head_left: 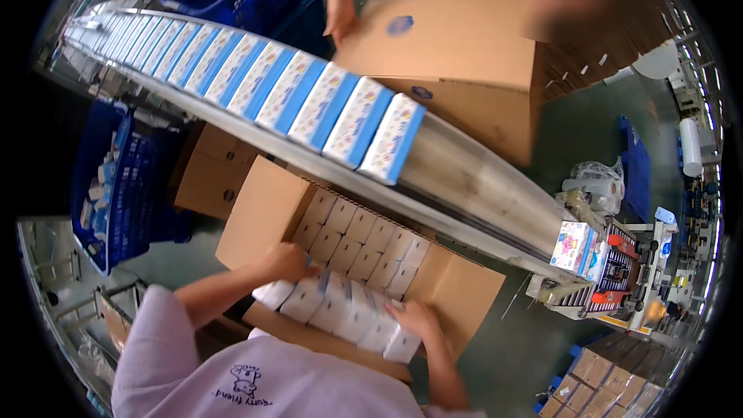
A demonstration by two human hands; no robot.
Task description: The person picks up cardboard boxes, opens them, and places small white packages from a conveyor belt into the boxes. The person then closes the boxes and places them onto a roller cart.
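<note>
Left hand (288,263): mine, fingers bent inward over the row's left part; fingertips partly hidden.
Right hand (416,319): mine, half-open, fingers laid against the right end.
Hold: row of white packs (340,311) braced between both hands.
Row position: at the near side of the open carton (458,288), beside packs (357,234) standing inside.
Materials: smooth white wrapping, boxy, rounded edges, slightly blurred; carton brown corrugated cardboard.
Row axis: slants from left to lower right, roughly parallel to the conveyor (480,178).
</note>
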